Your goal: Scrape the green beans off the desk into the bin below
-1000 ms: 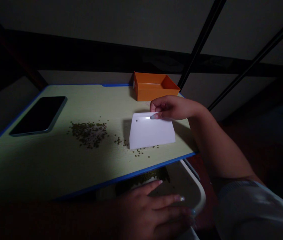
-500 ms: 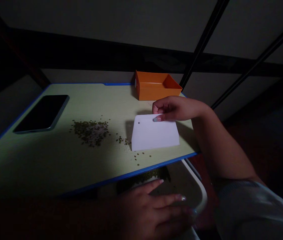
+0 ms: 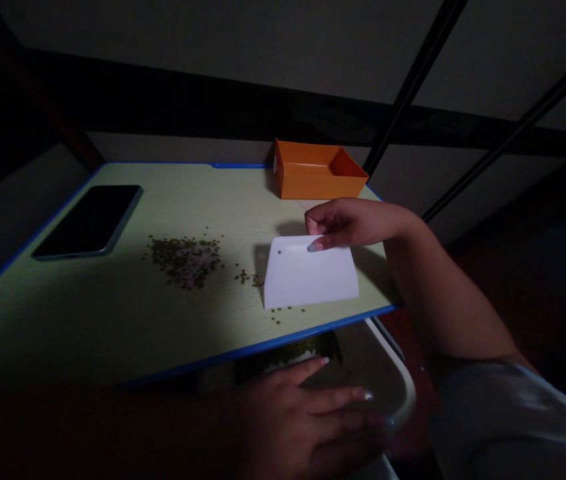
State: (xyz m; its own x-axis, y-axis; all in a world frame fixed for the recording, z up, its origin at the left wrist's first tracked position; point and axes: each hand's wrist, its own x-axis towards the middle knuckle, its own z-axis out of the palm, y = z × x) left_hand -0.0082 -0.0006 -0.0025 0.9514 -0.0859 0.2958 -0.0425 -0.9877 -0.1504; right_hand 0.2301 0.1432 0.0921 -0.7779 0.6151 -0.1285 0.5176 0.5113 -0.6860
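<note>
My right hand (image 3: 350, 223) grips a white plastic scraper (image 3: 310, 277) by its top edge, thumb in front and fingers curled behind. A small dark spot, a hole or a bean, shows near the scraper's upper left corner. Its lower edge is at the tabletop, close to several loose green beans (image 3: 277, 322). To the left lies a pile of small green beans mixed with whitish grains (image 3: 187, 261). My left hand (image 3: 313, 413) is below the table edge with fingers spread, over a white-rimmed container (image 3: 407, 387) with more green beans (image 3: 303, 348) in it, partly hidden.
The pale tabletop (image 3: 87, 313) has a blue edge. A dark phone (image 3: 90, 221) lies at its left. An orange open box (image 3: 320, 180) stands at the back right, near a panelled wall (image 3: 243, 40). The surroundings are dim.
My right hand has drawn the scraper slightly toward the near table edge, closer to the loose beans there. My left hand stays spread over the container.
</note>
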